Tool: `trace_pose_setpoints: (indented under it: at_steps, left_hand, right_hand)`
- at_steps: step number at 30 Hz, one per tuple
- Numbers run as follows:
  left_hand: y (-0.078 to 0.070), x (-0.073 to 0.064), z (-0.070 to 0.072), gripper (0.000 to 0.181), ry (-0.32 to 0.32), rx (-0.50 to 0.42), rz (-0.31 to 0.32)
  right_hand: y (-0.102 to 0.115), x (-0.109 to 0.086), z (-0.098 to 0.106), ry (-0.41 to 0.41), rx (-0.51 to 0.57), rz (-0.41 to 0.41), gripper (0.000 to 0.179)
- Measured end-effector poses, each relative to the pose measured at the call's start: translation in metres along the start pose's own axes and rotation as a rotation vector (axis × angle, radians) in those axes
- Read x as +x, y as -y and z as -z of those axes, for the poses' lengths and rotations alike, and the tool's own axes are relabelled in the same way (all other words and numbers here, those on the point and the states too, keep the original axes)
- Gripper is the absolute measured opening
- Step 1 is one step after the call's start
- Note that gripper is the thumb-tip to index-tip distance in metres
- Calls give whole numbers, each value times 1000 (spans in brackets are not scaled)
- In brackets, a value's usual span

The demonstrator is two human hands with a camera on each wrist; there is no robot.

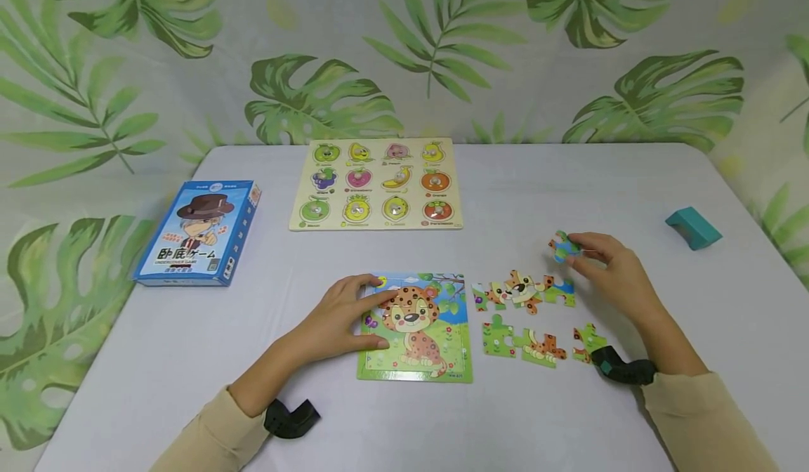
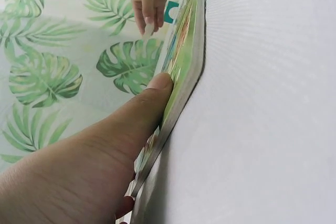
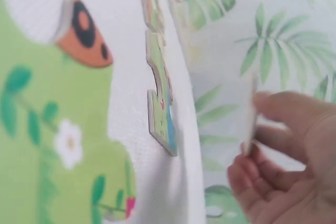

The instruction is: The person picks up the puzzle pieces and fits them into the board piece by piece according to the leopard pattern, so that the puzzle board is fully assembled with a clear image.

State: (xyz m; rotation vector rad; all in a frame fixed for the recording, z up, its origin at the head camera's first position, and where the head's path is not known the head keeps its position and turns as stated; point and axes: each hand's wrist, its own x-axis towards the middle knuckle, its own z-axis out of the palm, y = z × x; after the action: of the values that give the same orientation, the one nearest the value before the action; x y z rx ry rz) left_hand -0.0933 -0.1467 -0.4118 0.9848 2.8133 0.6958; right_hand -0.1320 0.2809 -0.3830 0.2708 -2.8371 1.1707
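Note:
My right hand point(image 1: 613, 275) pinches a blue and green jigsaw puzzle piece point(image 1: 562, 246) between thumb and fingers, held above the table. In the right wrist view the piece point(image 3: 251, 116) shows edge-on. On the square puzzle board point(image 1: 413, 370), printed with a spotted leopard cub, rests my left hand point(image 1: 344, 317) with fingers spread. Its thumb lies on the board's face in the left wrist view. Right of the board are loose pieces: an upper row with the cub's face point(image 1: 521, 291), a green corner piece point(image 1: 499, 337), a spotted-body section point(image 1: 542, 349) and another green piece point(image 1: 589, 342).
A wooden fruit peg puzzle point(image 1: 377, 184) lies at the back of the white table point(image 1: 404, 430). On the left is a blue card game box point(image 1: 196, 233). A teal arch-shaped block point(image 1: 694, 228) stands at the right. Leaf-patterned cloth point(image 1: 354, 22) hangs behind the table.

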Motion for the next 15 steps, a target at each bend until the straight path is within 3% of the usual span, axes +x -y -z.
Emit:
trace_pose_setpoints:
  at_steps: [5,8,13,15]
  left_hand:
    - [-1,1,0,72,-3,7,-1]
    - [-2,2,0,71,2,22,1]
    - [-8,3,0,70,-11,56,-18]
    - [-11,4,-1,70,-17,52,-33]
  right_hand:
    - [31,-4,-5,-26,-4,102,38]
    - [48,-7,-14,-17,-10,205,38]
    - [69,-12,-39,38,-9,386,42]
    - [76,-13,-50,77,2,418,42]
